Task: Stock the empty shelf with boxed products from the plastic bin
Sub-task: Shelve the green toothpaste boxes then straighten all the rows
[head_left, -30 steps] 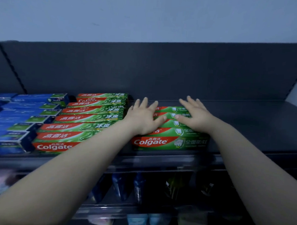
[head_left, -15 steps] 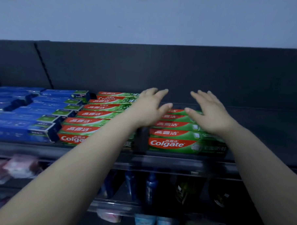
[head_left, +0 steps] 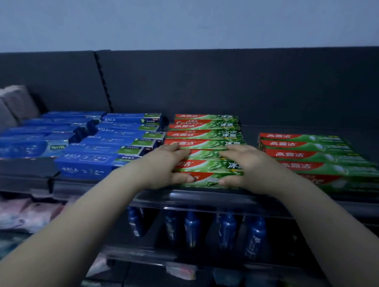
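On the dark top shelf (head_left: 203, 200) lie rows of flat toothpaste boxes. The middle green and red stack (head_left: 206, 133) sits under both hands. My left hand (head_left: 163, 166) lies on its left part, fingers flat across the tops, thumb against the front face. My right hand (head_left: 246, 167) mirrors it on the right part. Neither hand lifts a box. A second green and red stack (head_left: 314, 157) lies to the right, with a gap between the two. Blue toothpaste boxes (head_left: 110, 148) fill the left. The plastic bin is out of view.
The shelf's dark back panel rises behind the boxes. Grey soft packs (head_left: 10, 105) stand at the far left. Blue bottles (head_left: 191, 230) line the shelf below, and pale packets (head_left: 18, 214) lie at the lower left. Bare shelf shows behind the right stack.
Both hands have left the right green stack and moved left onto the middle green stack. The view has swung left with them.
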